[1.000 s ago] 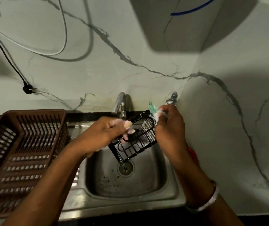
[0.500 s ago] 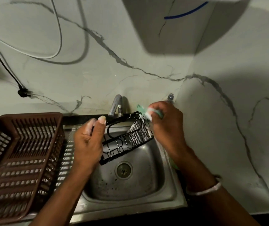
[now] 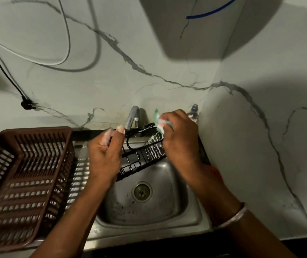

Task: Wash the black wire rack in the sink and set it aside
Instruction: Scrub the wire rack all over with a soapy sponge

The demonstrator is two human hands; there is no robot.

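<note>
The black wire rack [image 3: 141, 155] hangs tilted above the steel sink [image 3: 149, 216], just under the tap [image 3: 132, 118]. My left hand [image 3: 104, 155] grips the rack's left end, soapy fingers curled over its top wire. My right hand [image 3: 178, 138] holds a green and white scrubber [image 3: 161, 122] pressed against the rack's right upper corner. White suds cling to the rack's right side. The hands hide part of the rack.
A brown plastic dish basket [image 3: 24, 175] stands left of the sink on the drainboard. A small clear bottle [image 3: 194, 113] sits in the back corner by the marble wall. Cables hang on the wall above left. A red object [image 3: 215, 171] peeks out behind my right forearm.
My left hand shifted from over the rack's middle to gripping its left end. The rack rose toward the tap and levelled. The right hand keeps scrubbing at the right corner.
</note>
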